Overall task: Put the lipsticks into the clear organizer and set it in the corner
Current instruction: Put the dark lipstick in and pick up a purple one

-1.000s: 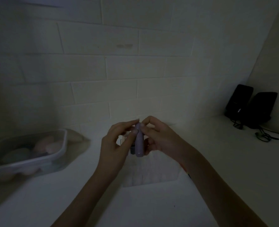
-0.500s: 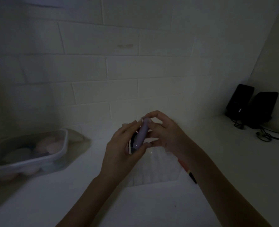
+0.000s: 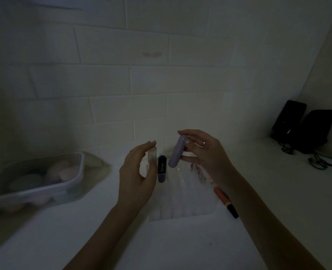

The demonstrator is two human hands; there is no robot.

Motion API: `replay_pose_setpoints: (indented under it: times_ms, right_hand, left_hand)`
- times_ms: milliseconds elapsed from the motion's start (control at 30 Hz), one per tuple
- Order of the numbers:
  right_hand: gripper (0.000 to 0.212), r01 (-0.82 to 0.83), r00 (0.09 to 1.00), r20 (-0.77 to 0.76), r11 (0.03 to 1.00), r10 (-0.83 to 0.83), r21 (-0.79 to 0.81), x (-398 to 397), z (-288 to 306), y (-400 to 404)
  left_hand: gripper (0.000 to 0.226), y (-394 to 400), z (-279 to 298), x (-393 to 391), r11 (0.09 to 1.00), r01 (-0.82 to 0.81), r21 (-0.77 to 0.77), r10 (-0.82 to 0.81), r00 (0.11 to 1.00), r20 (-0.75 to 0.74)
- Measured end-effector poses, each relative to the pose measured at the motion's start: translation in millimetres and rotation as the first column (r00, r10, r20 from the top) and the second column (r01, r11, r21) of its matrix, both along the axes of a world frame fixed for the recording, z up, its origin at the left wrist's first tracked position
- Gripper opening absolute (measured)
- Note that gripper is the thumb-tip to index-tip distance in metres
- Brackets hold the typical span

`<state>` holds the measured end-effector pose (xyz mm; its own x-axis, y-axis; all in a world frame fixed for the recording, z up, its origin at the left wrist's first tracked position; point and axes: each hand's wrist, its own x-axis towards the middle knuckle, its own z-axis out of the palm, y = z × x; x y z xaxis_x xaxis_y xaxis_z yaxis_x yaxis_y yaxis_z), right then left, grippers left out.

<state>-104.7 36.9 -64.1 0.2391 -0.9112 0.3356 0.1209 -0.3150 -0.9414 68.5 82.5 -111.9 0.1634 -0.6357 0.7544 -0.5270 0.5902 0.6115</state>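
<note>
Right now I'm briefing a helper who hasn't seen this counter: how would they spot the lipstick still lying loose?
Start at the clear organizer on the white counter by the tiled wall. Just beside it, under the right hand's forearm, lies the orange lipstick. It alone lies flat, orange with a black end; the lilac lipstick is held.

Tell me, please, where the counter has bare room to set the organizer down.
Bare counter lies in front of the clear organizer, between the forearms, and right of the orange tube up to the black speakers. The left side is crowded by the plastic container.
</note>
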Motion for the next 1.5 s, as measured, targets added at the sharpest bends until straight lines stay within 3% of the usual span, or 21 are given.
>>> replay_pose_setpoints:
  times_ms: [167, 300, 400, 600, 700, 833, 900, 967, 1033, 1333, 1367, 1433, 1500]
  right_hand:
    - [0.017, 0.000, 0.998, -0.064, 0.996, -0.006, -0.089, 7.8, -2.7, 2.2]
    - [0.026, 0.048, 0.934, -0.335, 0.972, -0.124, -0.228, 8.5, -14.3, -2.1]
    - [0.020, 0.019, 0.860, -0.488, 0.964, -0.152, -0.267, 8.1, -20.6, -2.9]
    - [0.028, 0.027, 0.846, -0.517, 0.979, -0.131, -0.203, -2.0, -16.9, -11.4]
    - [0.029, 0.161, 0.844, -0.469, 0.956, -0.262, -0.244, -26.1, -2.3, -17.4]
    - [0.027, 0.425, 0.707, -0.478, 0.854, -0.521, -0.302, -76.7, -2.9, -32.3]
    - [0.026, 0.489, 0.604, -0.624, 0.849, -0.496, -0.201, -95.0, -15.3, -40.0]
    - [0.032, 0.517, 0.439, -0.802, 0.844, -0.405, -0.142, -103.5, -29.2, -45.3]
    - [0.040, 0.532, 0.376, -0.866, 0.842, -0.329, -0.089, -101.0, -42.0, -46.8]
    - [0.057, 0.518, 0.404, -0.850, 0.850, -0.338, -0.091, -80.3, -52.1, -37.5]
    - [0.054, 0.515, 0.453, -0.822, 0.854, -0.345, -0.074, -80.8, -46.5, -36.1]
    - [0.039, 0.458, 0.639, -0.695, 0.889, -0.329, 0.001, -76.6, -25.6, -26.9]
    - [0.033, 0.281, 0.839, -0.506, 0.956, -0.199, 0.090, -65.9, 2.5, -11.2]
  left_hand:
    - [0.039, -3.2, 1.5, 1.2, 1.000, 0.009, 0.020, -0.005, 0.981, -0.196]
    - [0.037, -7.7, 0.5, 1.9, 0.991, 0.086, 0.103, -0.055, 0.960, -0.274]
    - [0.033, -10.6, -3.6, 2.3, 0.982, 0.113, 0.152, -0.065, 0.956, -0.286]
    - [0.031, -10.3, -5.5, 0.4, 0.978, 0.114, 0.175, -0.065, 0.962, -0.265]
    - [0.029, -9.8, -6.0, -0.3, 0.974, 0.119, 0.191, -0.063, 0.959, -0.275]
    - [0.035, -7.5, -6.6, -1.8, 0.976, 0.118, 0.184, -0.066, 0.961, -0.267]
    - [0.039, -6.5, -5.5, -2.2, 0.983, 0.095, 0.154, -0.057, 0.970, -0.236]
    - [0.043, -5.3, -4.1, -3.0, 0.992, 0.067, 0.111, -0.046, 0.982, -0.181]
    - [0.045, -5.4, -5.5, -3.7, 0.996, 0.044, 0.082, -0.033, 0.991, -0.130]
    - [0.052, -4.0, -8.5, -4.9, 1.000, 0.007, -0.017, -0.004, 0.992, 0.130]
    - [0.051, -3.3, -7.7, -5.4, 1.000, 0.001, -0.019, 0.002, 0.990, 0.144]
    - [0.051, -1.4, -5.2, -5.5, 0.998, -0.028, -0.057, 0.038, 0.983, 0.179]
    - [0.049, 0.8, -0.1, -5.6, 0.985, -0.081, -0.153, 0.117, 0.963, 0.245]
